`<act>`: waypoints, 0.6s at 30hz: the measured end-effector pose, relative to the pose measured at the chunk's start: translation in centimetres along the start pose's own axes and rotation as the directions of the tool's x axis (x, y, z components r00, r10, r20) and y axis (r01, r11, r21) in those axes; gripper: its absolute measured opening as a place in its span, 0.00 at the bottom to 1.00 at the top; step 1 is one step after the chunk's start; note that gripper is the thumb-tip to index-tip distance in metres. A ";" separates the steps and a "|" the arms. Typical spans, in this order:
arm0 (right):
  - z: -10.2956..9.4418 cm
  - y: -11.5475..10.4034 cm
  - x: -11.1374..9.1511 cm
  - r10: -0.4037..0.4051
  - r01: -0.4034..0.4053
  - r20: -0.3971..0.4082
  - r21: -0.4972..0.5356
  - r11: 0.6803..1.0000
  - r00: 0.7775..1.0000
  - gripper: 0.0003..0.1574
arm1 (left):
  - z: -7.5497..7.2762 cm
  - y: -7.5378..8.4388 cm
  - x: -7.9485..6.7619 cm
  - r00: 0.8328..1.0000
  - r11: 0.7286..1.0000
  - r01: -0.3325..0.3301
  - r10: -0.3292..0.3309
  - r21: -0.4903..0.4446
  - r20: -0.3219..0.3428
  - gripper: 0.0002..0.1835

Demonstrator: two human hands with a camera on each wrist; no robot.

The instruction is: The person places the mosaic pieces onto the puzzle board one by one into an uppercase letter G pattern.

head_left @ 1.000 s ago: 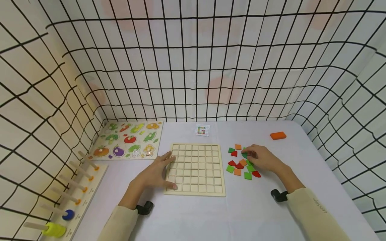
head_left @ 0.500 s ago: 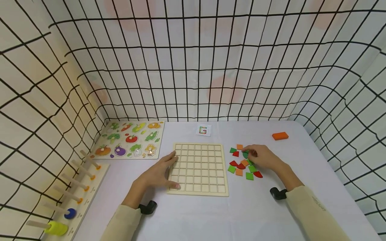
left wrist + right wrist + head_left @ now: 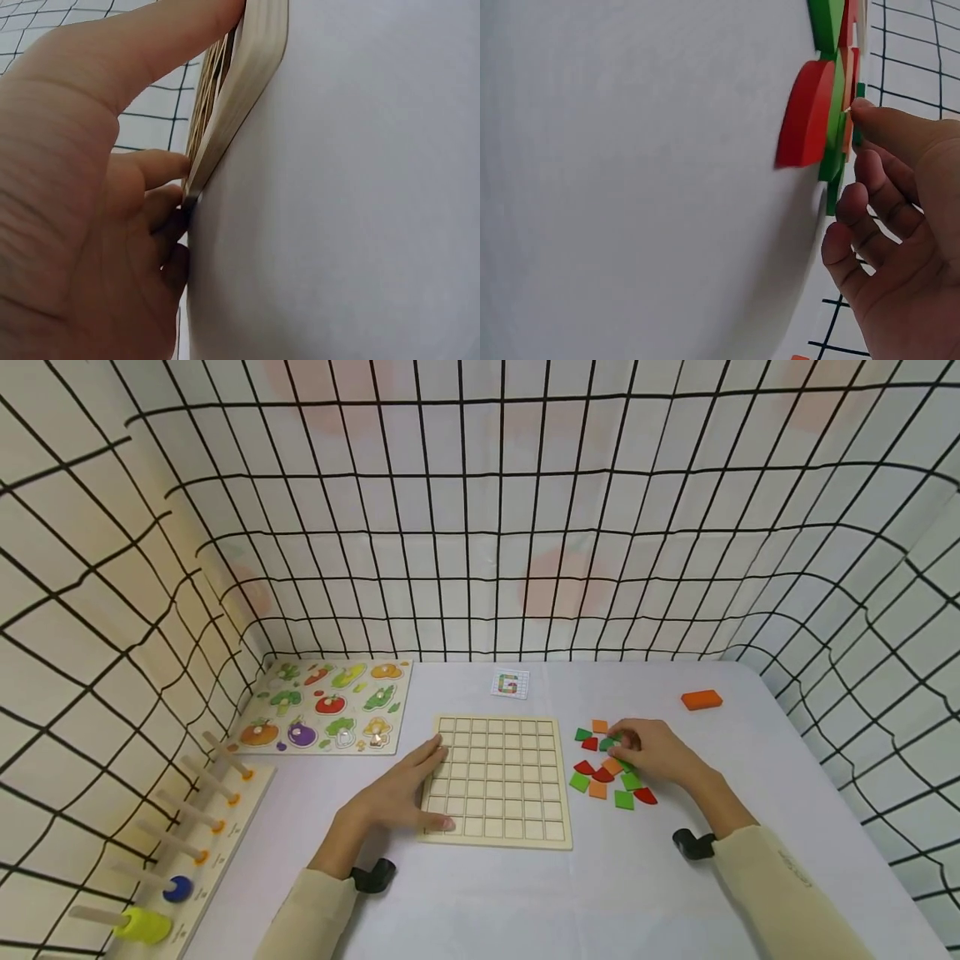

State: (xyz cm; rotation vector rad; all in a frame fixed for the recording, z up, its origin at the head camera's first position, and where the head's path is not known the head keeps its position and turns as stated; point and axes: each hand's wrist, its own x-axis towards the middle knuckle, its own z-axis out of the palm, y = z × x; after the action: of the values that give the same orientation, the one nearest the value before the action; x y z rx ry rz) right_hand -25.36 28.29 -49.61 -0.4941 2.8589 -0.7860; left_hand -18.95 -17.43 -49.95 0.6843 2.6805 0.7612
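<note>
My left hand (image 3: 393, 793) rests on the left edge of a pale wooden grid board (image 3: 498, 781), thumb and fingers spread. In the left wrist view, the thumb lies over the board's rim (image 3: 247, 82) and the fingertips touch its side. To the right of the board, my right hand (image 3: 651, 750) pinches a small dark green piece (image 3: 607, 744) between thumb and finger. Part of that piece (image 3: 860, 91) shows beyond the thumb in the right wrist view. Around it lie several flat pieces, including a red quarter-circle (image 3: 644, 796), a green square (image 3: 624, 800) and an orange square (image 3: 597, 790).
A small card (image 3: 510, 683) with a coloured G lies behind the board. At the far left are a vegetable puzzle (image 3: 367, 702) and a peg board (image 3: 242, 802) with rings. An orange block (image 3: 702, 700) sits at the back right. Black netting (image 3: 491, 535) encloses the table.
The dark green piece has shifted slightly left among the others, with the right hand's fingers at it. The left hand keeps its place on the board. The whole view has drifted a little.
</note>
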 end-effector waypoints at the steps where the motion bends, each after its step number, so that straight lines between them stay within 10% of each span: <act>1: 0.0 -0.1 0.0 0.012 -0.012 -0.011 0.007 1.000 1.000 0.19 | -0.1 0.1 0.0 1.000 1.000 0.003 -0.003 -0.001 0.000 0.67; 18: 3.3 -7.6 3.6 -0.098 0.108 -0.066 0.154 0.982 0.993 0.17 | 0.4 0.9 1.3 0.997 0.997 0.068 -0.067 0.021 -0.046 0.71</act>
State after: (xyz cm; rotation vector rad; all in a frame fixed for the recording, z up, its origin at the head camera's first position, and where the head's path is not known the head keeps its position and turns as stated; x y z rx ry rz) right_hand -25.97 19.29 -48.62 -0.6111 2.8116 -1.0503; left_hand -19.54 -15.93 -49.95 0.5848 2.7419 0.7382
